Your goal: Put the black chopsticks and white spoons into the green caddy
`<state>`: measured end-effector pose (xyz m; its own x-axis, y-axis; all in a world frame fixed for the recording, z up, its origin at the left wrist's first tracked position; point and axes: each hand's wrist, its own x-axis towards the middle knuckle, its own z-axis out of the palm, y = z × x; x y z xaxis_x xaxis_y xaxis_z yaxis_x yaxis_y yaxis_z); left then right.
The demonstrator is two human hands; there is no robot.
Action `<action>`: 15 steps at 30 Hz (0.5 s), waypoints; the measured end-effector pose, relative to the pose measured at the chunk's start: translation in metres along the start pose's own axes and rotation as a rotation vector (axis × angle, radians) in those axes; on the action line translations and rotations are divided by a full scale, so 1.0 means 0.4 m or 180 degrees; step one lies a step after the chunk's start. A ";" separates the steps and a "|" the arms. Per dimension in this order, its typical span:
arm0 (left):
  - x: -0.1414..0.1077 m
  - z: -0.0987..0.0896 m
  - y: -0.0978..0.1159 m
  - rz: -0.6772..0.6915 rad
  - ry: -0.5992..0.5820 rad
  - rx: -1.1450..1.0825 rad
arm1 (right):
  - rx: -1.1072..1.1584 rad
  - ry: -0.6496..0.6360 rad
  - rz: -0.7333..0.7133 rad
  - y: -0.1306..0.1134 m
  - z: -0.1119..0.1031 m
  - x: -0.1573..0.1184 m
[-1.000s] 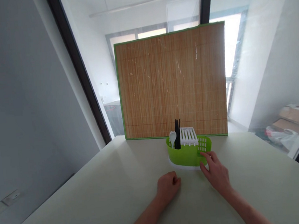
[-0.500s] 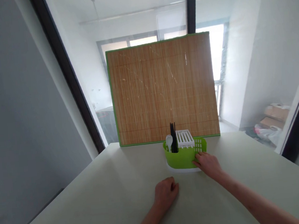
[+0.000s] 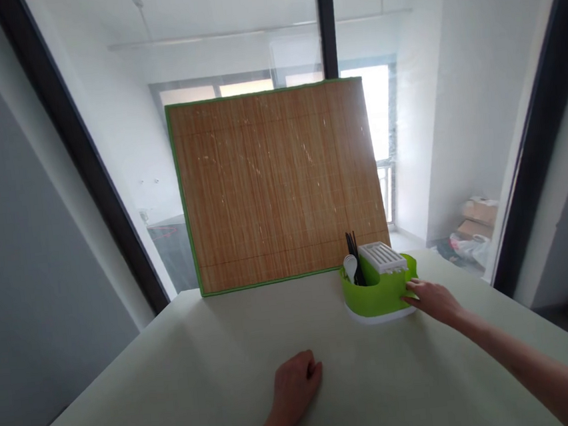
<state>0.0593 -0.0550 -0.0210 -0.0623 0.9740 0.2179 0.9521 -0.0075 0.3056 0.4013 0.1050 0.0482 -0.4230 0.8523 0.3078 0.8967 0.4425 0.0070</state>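
Observation:
A lime-green cutlery holder [image 3: 373,301] with a white base stands upright on the table. Black chopsticks [image 3: 353,260] and a white spoon [image 3: 350,267] poke up from its left part. A white slotted rack [image 3: 383,257] tops its right part. My right hand [image 3: 430,298] grips the holder's right end, fingers over the side and thumb low on the front. Apart from it, nearer to me, my left hand [image 3: 296,382] rests on the table as a closed fist, with nothing visible in it.
The pale table [image 3: 170,385] stretches toward a glass wall. A bamboo mat [image 3: 281,186] with green edging leans upright behind the holder. Dark frame posts [image 3: 327,28] divide the glass. Boxes and bags [image 3: 474,228] lie beyond it at right.
The cutlery holder has slid right relative to the bamboo mat and turned slightly, with my right hand on it. My left fist stays on the table. The view has shifted.

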 end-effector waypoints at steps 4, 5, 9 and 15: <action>0.001 0.004 0.002 -0.0031 0.0015 0.0019 | 0.0065 -0.0048 0.0184 0.122 0.003 -0.016; 0.001 0.006 0.002 -0.0009 0.0030 0.0028 | 0.0062 -0.0055 0.0238 0.152 0.004 -0.019; 0.003 0.011 0.000 0.0072 0.0093 0.0122 | 0.0019 -0.0063 0.0427 0.261 0.009 -0.026; 0.003 0.006 0.004 0.0058 0.0050 0.0224 | -0.0006 -0.0057 0.0593 0.378 0.011 -0.027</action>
<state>0.0616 -0.0534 -0.0227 -0.0491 0.9701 0.2376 0.9718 -0.0086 0.2357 0.5410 0.1641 0.0418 -0.2517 0.9243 0.2870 0.9600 0.2759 -0.0468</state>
